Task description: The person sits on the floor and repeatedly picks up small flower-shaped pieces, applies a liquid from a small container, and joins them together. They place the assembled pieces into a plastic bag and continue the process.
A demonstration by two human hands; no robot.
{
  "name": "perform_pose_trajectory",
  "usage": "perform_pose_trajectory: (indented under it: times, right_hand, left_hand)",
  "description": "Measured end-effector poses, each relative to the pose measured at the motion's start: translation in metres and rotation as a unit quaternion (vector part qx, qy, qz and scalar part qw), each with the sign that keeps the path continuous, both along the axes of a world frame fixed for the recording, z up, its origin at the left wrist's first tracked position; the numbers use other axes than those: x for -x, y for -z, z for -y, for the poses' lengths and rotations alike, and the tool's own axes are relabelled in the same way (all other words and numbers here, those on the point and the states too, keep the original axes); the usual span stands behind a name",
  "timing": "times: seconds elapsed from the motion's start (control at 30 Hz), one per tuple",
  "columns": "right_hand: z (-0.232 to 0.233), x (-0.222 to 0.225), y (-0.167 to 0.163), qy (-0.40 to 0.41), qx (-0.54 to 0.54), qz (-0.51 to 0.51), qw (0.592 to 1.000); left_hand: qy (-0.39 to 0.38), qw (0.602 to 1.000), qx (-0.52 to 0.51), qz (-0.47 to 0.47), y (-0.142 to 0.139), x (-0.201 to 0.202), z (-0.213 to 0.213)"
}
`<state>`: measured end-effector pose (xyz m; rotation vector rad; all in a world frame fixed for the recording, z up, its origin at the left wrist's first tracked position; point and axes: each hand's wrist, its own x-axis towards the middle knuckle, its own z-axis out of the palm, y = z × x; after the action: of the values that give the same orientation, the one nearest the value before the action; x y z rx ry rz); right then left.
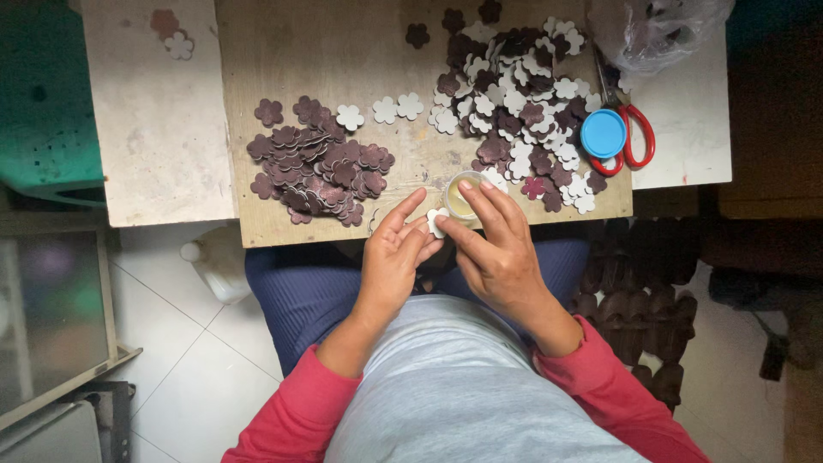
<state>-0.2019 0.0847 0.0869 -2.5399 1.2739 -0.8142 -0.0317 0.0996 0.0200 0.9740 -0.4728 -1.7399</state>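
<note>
My left hand (394, 257) holds a small white flower-shaped cutout (435, 223) between its fingertips, just off the near edge of the wooden board (343, 51). My right hand (497, 249) reaches over a small open jar of yellowish glue (459, 195), its fingertips at the jar's rim and close to the cutout. A pile of dark maroon flower cutouts (321, 167) lies left of the jar. A larger mixed heap of white and maroon flower cutouts (514, 103) lies behind and to the right.
A blue round lid (603, 134) rests on red-handled scissors (639, 137) at the board's right. A clear plastic bag (660, 30) sits at the far right corner. Three white flowers (381, 111) lie loose mid-board. A white bottle (214, 261) stands on the tiled floor.
</note>
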Motion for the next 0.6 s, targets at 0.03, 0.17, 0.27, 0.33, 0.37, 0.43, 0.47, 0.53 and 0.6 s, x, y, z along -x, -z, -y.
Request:
perform_pose_trajectory:
  times: [0.03,0.17,0.27,0.33,0.37,0.43,0.47,0.53,0.6]
  right_hand:
    - [-0.001,0.0,0.001,-0.002,0.002,-0.002,1.0]
    - [-0.002,0.002,0.002,-0.002,0.012,-0.008,1.0]
    - [-0.001,0.003,0.003,0.01,0.01,-0.011,1.0]
    - [-0.001,0.003,0.004,0.006,0.004,-0.01,1.0]
    - [-0.002,0.003,0.004,-0.003,0.0,-0.008,1.0]
    - [-0.003,0.003,0.003,-0.009,0.003,-0.01,1.0]
    - [-0.003,0.004,0.003,-0.008,0.01,-0.014,1.0]
    - [-0.002,0.004,0.002,-0.002,0.017,-0.018,1.0]
    - [0.0,0.005,0.003,0.006,0.018,-0.018,1.0]
  left_hand:
    - [0.0,1.0,0.0,-0.002,0.0,0.0,-0.001]
    - [-0.006,1.0,-0.006,0.011,0.003,-0.002,-0.003]
    - [0.009,1.0,-0.003,0.021,0.008,0.001,-0.004]
    - [0.013,1.0,-0.01,0.008,0.01,0.002,-0.004]
    - [0.015,1.0,-0.015,0.002,0.011,0.003,-0.004]
    - [0.0,1.0,-0.02,-0.01,0.014,0.002,-0.003]
    - [-0.007,1.0,-0.023,-0.015,0.015,0.002,-0.004]
    - [0.0,1.0,-0.024,0.007,0.017,0.001,-0.004]
    - [0.008,1.0,-0.022,0.018,0.019,0.002,-0.005]
